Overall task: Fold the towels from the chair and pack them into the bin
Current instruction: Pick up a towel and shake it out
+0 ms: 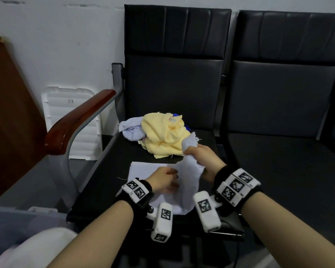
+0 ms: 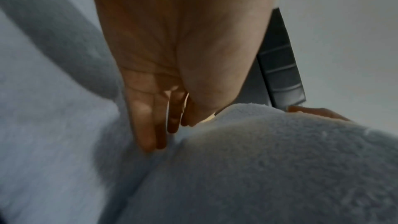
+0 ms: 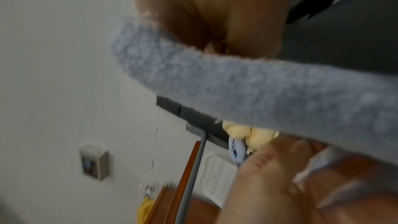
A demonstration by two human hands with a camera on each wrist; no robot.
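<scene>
1. Pale blue towel: on the chair seat, in front of the yellow pile.
2. My right hand: fingers clenched on its far edge, raised.
3. My left hand: fingers flat, pressing the fold line, nearer me.

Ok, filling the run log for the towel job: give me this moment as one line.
step: folding | right hand: grips pale blue towel edge, lifted | left hand: presses towel flat on chair seat | yellow towel: unfolded behind
</scene>
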